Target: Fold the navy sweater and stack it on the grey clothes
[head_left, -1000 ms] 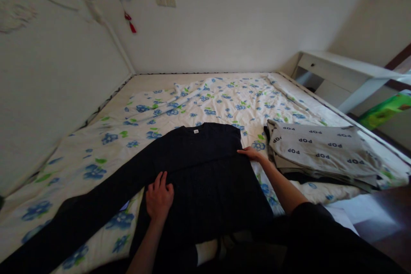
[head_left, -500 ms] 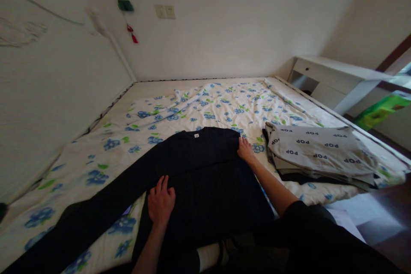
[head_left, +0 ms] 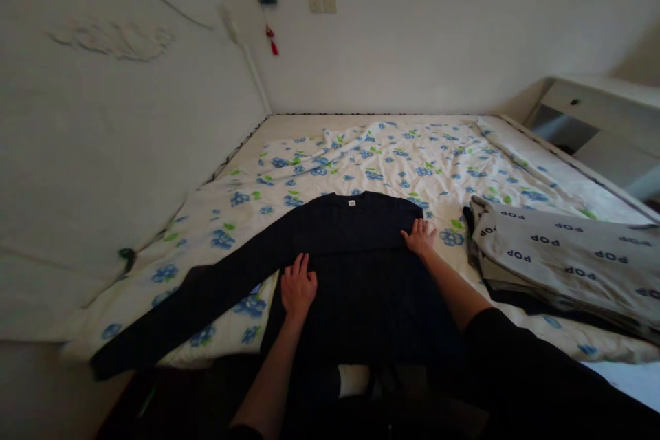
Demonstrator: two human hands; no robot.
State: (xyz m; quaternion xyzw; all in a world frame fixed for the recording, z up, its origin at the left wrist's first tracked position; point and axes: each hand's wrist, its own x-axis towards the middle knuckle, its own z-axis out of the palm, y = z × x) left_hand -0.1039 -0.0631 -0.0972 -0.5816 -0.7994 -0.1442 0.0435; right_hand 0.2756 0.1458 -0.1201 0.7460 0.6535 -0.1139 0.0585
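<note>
A dark long-sleeved shirt (head_left: 355, 275) lies spread on the bed, its neckline and small white label toward the far side. One sleeve (head_left: 206, 299) stretches out to the left and reaches the bed's front edge; the other sleeve cannot be seen laid out. My left hand (head_left: 299, 289) rests on the shirt's left side below the armpit, fingers stretched out. At the right shoulder edge lies my right hand (head_left: 420, 237), open with its fingers spread over the cloth.
Right of the shirt is a folded stack of clothes (head_left: 546, 247), topped by a grey garment printed "POP". A flower-patterned sheet (head_left: 340, 158) covers the bed. Walls stand behind and left, and a white desk (head_left: 613, 130) stands at the right.
The view has turned left, so everything sits farther right and the sleeve's cuff now shows. My right hand's fingers have spread apart at the shoulder. My left hand stays on the shirt.
</note>
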